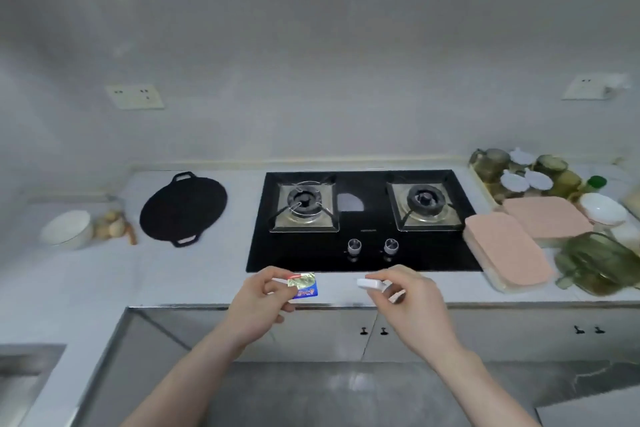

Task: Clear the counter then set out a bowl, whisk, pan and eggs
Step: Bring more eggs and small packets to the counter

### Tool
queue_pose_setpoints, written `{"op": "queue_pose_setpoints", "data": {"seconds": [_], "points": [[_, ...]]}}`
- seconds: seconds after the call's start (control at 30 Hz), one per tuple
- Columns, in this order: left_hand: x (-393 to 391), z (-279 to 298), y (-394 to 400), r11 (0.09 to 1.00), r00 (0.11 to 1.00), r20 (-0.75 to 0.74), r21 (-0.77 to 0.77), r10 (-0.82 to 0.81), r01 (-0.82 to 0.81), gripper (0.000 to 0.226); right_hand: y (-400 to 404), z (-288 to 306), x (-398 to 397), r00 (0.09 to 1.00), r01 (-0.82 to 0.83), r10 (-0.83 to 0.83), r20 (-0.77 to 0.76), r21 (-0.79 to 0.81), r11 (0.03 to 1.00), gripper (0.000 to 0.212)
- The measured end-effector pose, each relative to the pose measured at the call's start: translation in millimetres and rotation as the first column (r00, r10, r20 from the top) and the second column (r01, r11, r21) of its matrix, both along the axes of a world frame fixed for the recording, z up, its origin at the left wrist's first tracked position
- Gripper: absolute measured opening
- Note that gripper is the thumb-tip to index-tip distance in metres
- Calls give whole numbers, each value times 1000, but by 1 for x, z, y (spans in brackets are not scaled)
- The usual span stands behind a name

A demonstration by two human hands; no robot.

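Observation:
My left hand (pixel 258 307) pinches a small gold-and-blue foil packet (pixel 304 285) above the counter's front edge (pixel 207 291). My right hand (pixel 408 298) grips a small white object (pixel 370 283) beside it. A flat black pan (pixel 183 208) with two loop handles lies on the counter left of the stove. A white bowl (pixel 67 228) stands at the far left, with several pale egg-like things (pixel 110 224) and a wooden-handled tool (pixel 131 234) next to it; blur hides their detail.
A black two-burner gas stove (pixel 360 253) fills the counter's middle. To the right are two pink-lidded containers (pixel 509 253), a tray of glass jars (pixel 526 173), white bowls (pixel 602 208) and a green glass dish (pixel 602 267). A steel sink (pixel 20 367) is at lower left.

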State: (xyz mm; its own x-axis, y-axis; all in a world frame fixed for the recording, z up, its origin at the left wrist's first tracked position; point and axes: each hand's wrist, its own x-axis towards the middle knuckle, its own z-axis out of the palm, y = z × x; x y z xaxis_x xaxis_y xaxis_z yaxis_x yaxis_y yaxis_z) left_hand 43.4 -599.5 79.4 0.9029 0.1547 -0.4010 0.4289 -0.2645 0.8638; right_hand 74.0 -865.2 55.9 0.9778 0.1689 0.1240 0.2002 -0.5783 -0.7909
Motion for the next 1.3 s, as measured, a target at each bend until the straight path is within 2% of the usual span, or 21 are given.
{"op": "queue_pose_setpoints", "data": {"seconds": [0.3, 0.6, 1.0, 1.17, 1.3], "points": [[-56, -2, 165, 949, 949, 15, -38, 314, -313, 13, 180, 3, 15, 951, -307, 309, 17, -50, 950, 17], [-94, -16, 248, 815, 815, 12, -30, 579, -578, 13, 296, 0, 44, 854, -520, 521, -19, -105, 848, 15], [-86, -24, 303, 646, 646, -22, -19, 763, -763, 12, 395, -24, 110, 678, -734, 731, -75, -113, 669, 16], [-77, -35, 325, 621, 621, -48, -5, 783, -784, 13, 416, -36, 126, 645, -763, 758, -92, -115, 636, 15], [-58, -47, 352, 613, 612, -80, -3, 787, -790, 15, 429, -46, 142, 657, -753, 746, -105, -141, 643, 17]]}}
